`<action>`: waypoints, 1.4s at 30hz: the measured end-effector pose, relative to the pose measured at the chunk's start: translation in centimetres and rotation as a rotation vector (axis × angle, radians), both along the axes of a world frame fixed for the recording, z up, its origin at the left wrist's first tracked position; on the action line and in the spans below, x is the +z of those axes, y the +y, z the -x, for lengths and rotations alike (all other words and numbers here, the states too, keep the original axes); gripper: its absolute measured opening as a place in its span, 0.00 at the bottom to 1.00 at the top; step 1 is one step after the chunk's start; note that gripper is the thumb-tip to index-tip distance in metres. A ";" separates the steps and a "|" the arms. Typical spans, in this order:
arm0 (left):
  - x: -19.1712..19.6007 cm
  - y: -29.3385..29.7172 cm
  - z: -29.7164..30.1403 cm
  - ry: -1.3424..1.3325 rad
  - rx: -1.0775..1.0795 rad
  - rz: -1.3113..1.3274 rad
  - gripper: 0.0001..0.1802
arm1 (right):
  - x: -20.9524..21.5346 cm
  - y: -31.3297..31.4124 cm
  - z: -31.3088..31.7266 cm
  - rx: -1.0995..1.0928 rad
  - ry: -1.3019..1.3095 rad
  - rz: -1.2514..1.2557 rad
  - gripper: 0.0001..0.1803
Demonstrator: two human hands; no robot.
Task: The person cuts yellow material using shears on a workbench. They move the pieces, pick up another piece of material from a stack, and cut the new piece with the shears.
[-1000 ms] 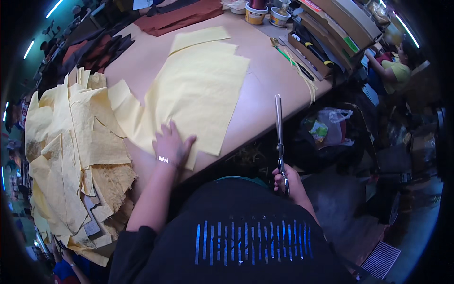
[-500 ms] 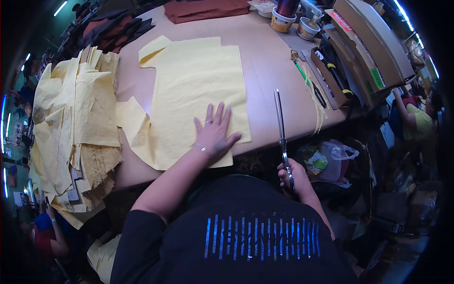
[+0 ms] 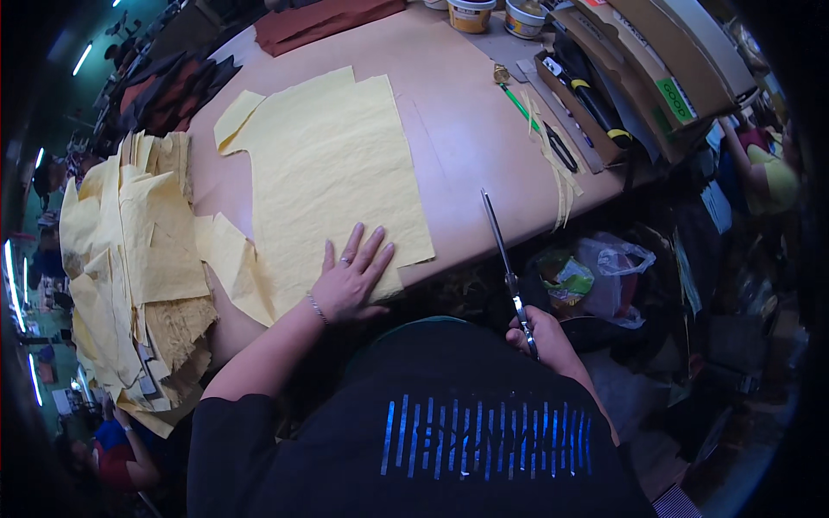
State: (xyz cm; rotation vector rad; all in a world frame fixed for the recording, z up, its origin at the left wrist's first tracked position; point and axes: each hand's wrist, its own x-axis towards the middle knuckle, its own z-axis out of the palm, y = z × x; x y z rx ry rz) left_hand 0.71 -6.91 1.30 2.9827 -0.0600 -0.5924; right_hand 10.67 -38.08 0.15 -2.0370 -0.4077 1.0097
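Observation:
My left hand (image 3: 350, 281) lies flat, fingers spread, on a pale yellow piece of cloth (image 3: 337, 173). It presses near the cloth's front edge, its thumb at the table's rim. The cloth is spread over the table, with a folded flap at its far left corner and another lifted at its near left. My right hand (image 3: 548, 335) is closed around the handles of long metal scissors (image 3: 502, 237). Their blades are together and point away over the table edge, to the right of the cloth and apart from it.
A stack of yellow cloth pieces (image 3: 164, 250) stands at the left. Brown folded cloth (image 3: 324, 22) lies at the back. At the right are a green-handled tool (image 3: 522, 105), thin yellow strips (image 3: 564, 186), cardboard boxes (image 3: 639, 69) and tubs (image 3: 471, 15). A plastic bag (image 3: 609, 276) sits below the table edge.
My left hand has slid nearer along the cloth, toward its front edge. The scissors in my right hand now tilt more to the left. The whole view has shifted somewhat.

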 end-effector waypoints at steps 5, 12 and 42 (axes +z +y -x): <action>-0.1 -3.8 -3.3 -0.052 0.009 0.068 0.41 | -0.1 0.6 0.2 -0.004 -0.007 0.050 0.33; 1.0 -3.6 -3.8 -0.069 0.146 0.488 0.36 | 1.0 0.2 1.1 -0.096 0.429 -0.181 0.32; 1.4 -4.3 -1.9 -0.042 -0.001 0.392 0.38 | 1.5 5.0 -0.3 -0.168 0.344 -0.159 0.35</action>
